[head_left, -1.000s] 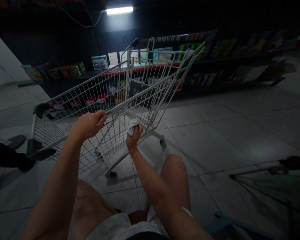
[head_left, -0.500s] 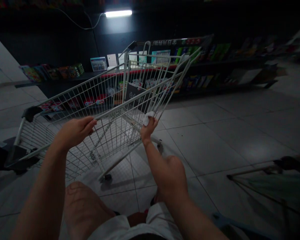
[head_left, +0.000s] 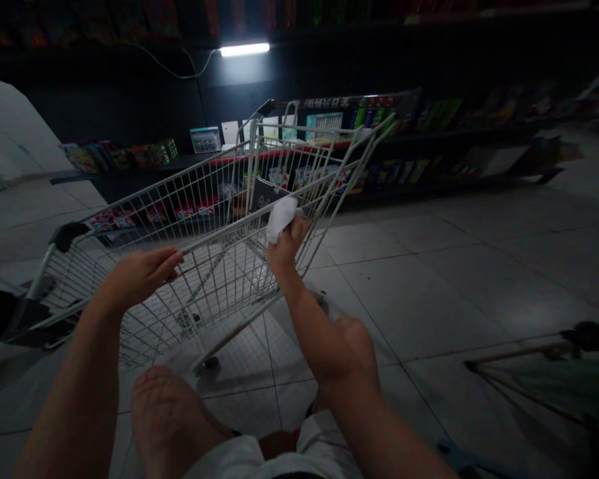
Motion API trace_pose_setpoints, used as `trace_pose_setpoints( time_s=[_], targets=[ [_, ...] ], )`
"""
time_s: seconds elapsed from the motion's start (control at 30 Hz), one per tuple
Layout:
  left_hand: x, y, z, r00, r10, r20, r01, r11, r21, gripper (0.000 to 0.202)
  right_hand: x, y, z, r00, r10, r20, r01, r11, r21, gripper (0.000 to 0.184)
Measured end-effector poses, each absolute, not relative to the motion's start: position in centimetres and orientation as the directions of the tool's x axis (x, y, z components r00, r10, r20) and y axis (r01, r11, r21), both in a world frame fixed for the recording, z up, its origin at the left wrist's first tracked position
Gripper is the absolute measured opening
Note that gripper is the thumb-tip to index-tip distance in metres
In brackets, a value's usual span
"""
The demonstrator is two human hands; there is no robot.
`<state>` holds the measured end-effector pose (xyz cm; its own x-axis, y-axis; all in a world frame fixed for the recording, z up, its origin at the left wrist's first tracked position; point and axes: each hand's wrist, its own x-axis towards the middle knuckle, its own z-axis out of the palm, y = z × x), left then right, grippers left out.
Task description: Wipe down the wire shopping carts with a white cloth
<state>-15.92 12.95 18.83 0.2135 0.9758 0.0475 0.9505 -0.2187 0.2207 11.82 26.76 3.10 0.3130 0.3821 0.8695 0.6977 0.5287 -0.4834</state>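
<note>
A white wire shopping cart (head_left: 214, 199) stands tilted in front of me on the tiled floor. My left hand (head_left: 140, 274) is closed over the top rail of its near side. My right hand (head_left: 285, 245) is closed on a crumpled white cloth (head_left: 280, 218) and presses it against the upper wires of the cart's side, near the rail. My bare knees show at the bottom of the view.
Dark low shelves (head_left: 419, 150) with colourful packets and books run behind the cart under a strip light (head_left: 244, 49). A second cart's handle (head_left: 554, 379) lies at the lower right. A dark shape sits at the left edge.
My right hand with the cloth has travelled up and rightward along the cart's side wires to the top rail. My left hand has slid leftward on the rail. The cart has shifted left.
</note>
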Motion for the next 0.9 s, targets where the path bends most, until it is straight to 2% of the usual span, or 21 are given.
trace_pose_setpoints(
  time_s=[0.1, 0.17, 0.23, 0.33, 0.43, 0.5, 0.57, 0.63, 0.7, 0.77, 0.8, 0.83, 0.9],
  targets=[
    [-16.6, 12.9, 18.6, 0.216, 0.974, 0.065, 0.948, -0.225, 0.226, 0.049, 9.8, 23.5, -1.3, 0.079, 0.429, 0.9, 0.728, 0.592, -0.346, 0.027],
    [-17.2, 12.8, 18.4, 0.213, 0.974, 0.069, 0.943, -0.224, 0.247, 0.049, 10.8, 22.4, -1.7, -0.026, 0.432, 0.901, 0.698, 0.653, -0.293, 0.026],
    [-17.8, 12.8, 18.4, 0.208, 0.976, 0.057, 0.932, -0.216, 0.291, 0.05, 12.9, 22.8, 0.6, 0.032, 0.376, 0.926, 0.679, 0.672, -0.296, 0.027],
    [-17.9, 13.0, 19.2, 0.162, 0.986, -0.029, 0.928, -0.142, 0.343, 0.054, 14.9, 25.1, 6.0, 0.23, 0.264, 0.937, 0.689, 0.635, -0.348, 0.031],
    [-15.7, 13.7, 20.9, 0.091, 0.994, -0.058, 0.975, -0.077, 0.21, 0.063, 13.2, 26.1, 7.9, 0.231, 0.299, 0.926, 0.688, 0.622, -0.373, 0.033],
    [-12.6, 14.5, 21.9, 0.098, 0.994, 0.042, 0.991, -0.101, 0.085, 0.066, 10.8, 25.1, 5.9, 0.16, 0.341, 0.926, 0.697, 0.626, -0.351, 0.031],
    [-8.9, 15.5, 22.3, 0.143, 0.98, 0.139, 0.99, -0.143, -0.013, 0.064, 8.9, 23.2, 2.8, 0.038, 0.349, 0.936, 0.689, 0.67, -0.277, 0.029],
    [-5.6, 16.7, 22.1, 0.219, 0.956, 0.195, 0.976, -0.217, -0.028, 0.062, 8.7, 21.6, 0.6, -0.123, 0.315, 0.941, 0.63, 0.757, -0.172, 0.028],
    [-3.5, 17.6, 21.5, 0.257, 0.945, 0.203, 0.966, -0.255, -0.036, 0.062, 11.0, 21.5, 0.9, -0.184, 0.285, 0.941, 0.592, 0.796, -0.125, 0.028],
    [-2.8, 18.2, 20.7, 0.252, 0.942, 0.22, 0.968, -0.245, -0.059, 0.061, 15.3, 23.4, 4.1, -0.056, 0.301, 0.952, 0.66, 0.726, -0.191, 0.029],
    [-2.9, 18.4, 20.4, 0.247, 0.942, 0.229, 0.969, -0.237, -0.072, 0.06, 17.8, 24.9, 6.3, 0.081, 0.291, 0.953, 0.725, 0.64, -0.257, 0.029],
    [-3.2, 18.5, 20.2, 0.246, 0.939, 0.239, 0.969, -0.232, -0.084, 0.059, 20.3, 26.6, 8.8, 0.194, 0.258, 0.946, 0.771, 0.556, -0.31, 0.031],
    [-3.7, 18.4, 19.9, 0.256, 0.935, 0.244, 0.966, -0.238, -0.101, 0.058, 24.3, 30.1, 13.0, 0.295, 0.211, 0.932, 0.816, 0.451, -0.361, 0.035]
  ],
)
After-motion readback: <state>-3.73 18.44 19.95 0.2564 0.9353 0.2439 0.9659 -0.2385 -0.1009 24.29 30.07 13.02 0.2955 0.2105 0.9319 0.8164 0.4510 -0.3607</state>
